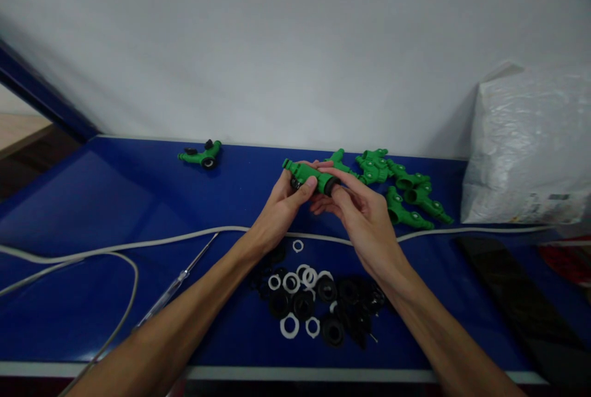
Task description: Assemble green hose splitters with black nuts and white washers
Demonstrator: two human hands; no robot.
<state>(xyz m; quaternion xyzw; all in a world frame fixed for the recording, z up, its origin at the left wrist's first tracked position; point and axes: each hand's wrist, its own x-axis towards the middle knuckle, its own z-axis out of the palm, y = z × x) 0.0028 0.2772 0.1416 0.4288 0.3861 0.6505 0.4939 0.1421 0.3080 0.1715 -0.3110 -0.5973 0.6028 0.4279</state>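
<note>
- Lying loose just below the hands, between the forearms, are white rings and black rings, with small black pieces mixed in; this spot probably keeps them within short reach of both hands.
- Left of the rings, beside the left forearm, a screwdriver rests at a slant, tip pointing away, perhaps so its handle is easy to take.
- Well right of the right forearm lies a black slab.
- A pale cable crosses the table, passing beneath the wrists.
- The left hand grasps the green fitting, thumb on top, seemingly to steady it. The right hand grips its black-collared end, thumb at the mouth, apparently to press or turn there. The fitting is off the table, between both hands.
- Beyond and right of the right hand, green bodies lie heaped, some with open mouths.
- Beyond and well left of the left hand stands another fitting bearing black parts, perhaps set apart from the heap deliberately.
- Far right of the hands, a bulky whitish bag leans near the wall; its contents cannot be made out.
</note>
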